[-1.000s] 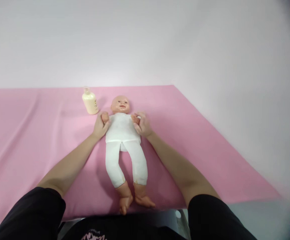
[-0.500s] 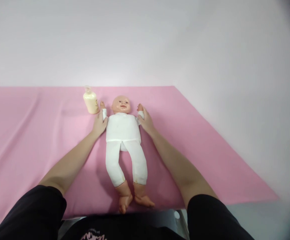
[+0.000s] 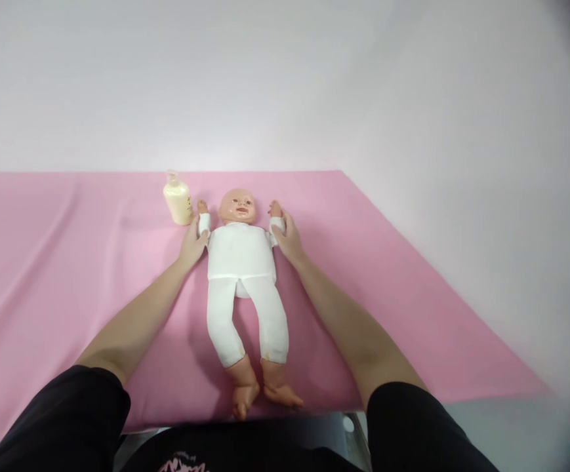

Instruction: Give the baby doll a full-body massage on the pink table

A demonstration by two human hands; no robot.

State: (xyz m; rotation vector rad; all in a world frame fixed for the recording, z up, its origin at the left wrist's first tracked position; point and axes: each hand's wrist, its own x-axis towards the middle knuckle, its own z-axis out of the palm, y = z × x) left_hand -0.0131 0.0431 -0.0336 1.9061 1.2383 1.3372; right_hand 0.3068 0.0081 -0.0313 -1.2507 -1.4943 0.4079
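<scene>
While supine, doll arms in hands

The doll has a smooth, faintly glossy plastic head and feet, and a soft matt white cloth body. The pink sheet is matt cloth with light creases. The cream bottle looks like glossy plastic, possibly with a clear cap.

1. One plastic baby doll in a white soft-cloth body suit, with a bare head and bare feet.
2. One small cream-coloured pump bottle.
3. One pink cloth sheet spread over the surface.
4. Two bare hands: one left hand, one right hand.
5. Two black short sleeves.
</scene>
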